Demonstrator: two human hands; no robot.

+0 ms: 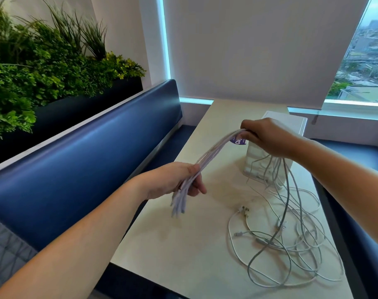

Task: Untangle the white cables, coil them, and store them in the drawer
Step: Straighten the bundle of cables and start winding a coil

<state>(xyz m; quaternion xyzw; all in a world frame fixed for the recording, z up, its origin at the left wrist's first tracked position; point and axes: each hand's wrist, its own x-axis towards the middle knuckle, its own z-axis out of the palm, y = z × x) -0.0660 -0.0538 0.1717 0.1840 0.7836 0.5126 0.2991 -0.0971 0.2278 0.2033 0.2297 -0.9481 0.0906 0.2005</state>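
Cables (pixel 214 148), white, several, gathered as one bundle stretched in the air between two hands. Their far lengths drop from the upper hand into a loose tangle (pixel 291 244) on the table (pixel 173 244), loops overlapping, plugs lying among them. No coil is made yet and nothing is stored.

Box (pixel 291 124), white, upright at the table's far end, just behind the upper hand. It is presumably the drawer unit, though its front is mostly hidden and no open drawer shows.

Risks, as judged from here:
- Pulling the bundle sideways would drag the tangle and draw its crossings tight — knots instead of free strands.
- A plug may catch in a loop, so a sharp pull would jerk the whole heap across the table or off its edge.
- The hanging strands run close against the box, so a snag there could shift or tip it.
- The short ends below the lower hand are blurred; if the grip there is light, single strands could slip out and fall away.

Left hand (pixel 175 182): low, over the table's near-left edge, fingers curled round the bundle, ends poking out beneath.

Right hand (pixel 263 137): raised higher, in front of the box, knuckles up, fingers closed over the bundle's other end, forearm reaching in from the right.
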